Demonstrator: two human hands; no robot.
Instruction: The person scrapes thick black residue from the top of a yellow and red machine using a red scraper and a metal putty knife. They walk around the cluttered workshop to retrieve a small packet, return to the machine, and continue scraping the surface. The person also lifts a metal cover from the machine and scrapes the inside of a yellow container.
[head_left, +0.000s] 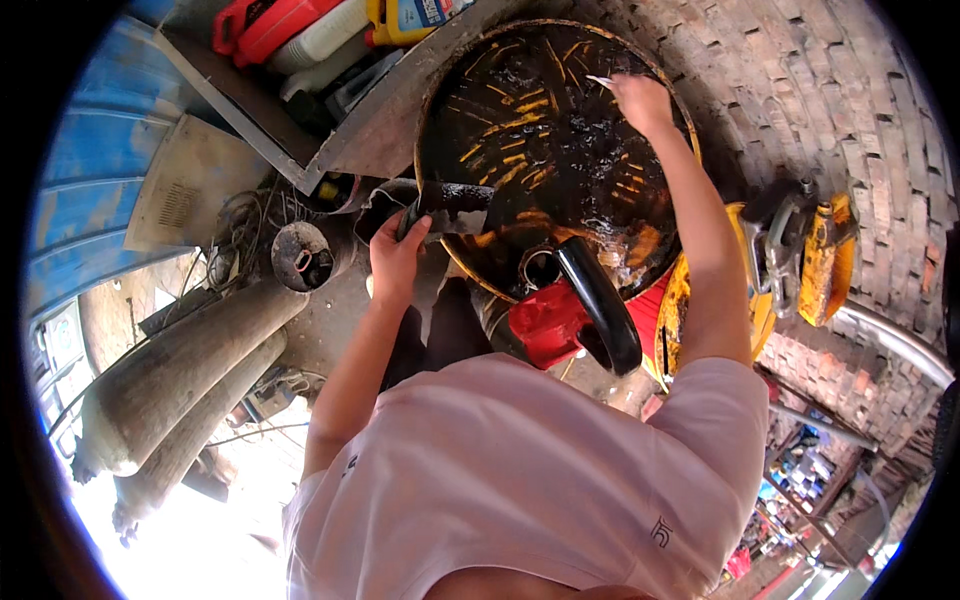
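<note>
My left hand [393,258] is closed on the edge of a dark, oily cut-open container [465,213], held against the near left rim of a large round drum [640,235]. The drum's top is coated in black oil, with streaks of yellow showing through. Over its far right side, my right hand [643,103] pinches a small whitish piece [600,81], too small to name. A red jug [545,325] with a thick black spout [600,310] sits at the drum's near edge, beside a round opening [540,267]. Neither hand touches the jug.
Two long grey gas cylinders [180,365] lean at the left, near a small dirty can [301,258]. A metal bin [365,120] of red, white and yellow jugs stands beyond the drum. Yellow containers [828,260] line the brick wall [830,110] at right.
</note>
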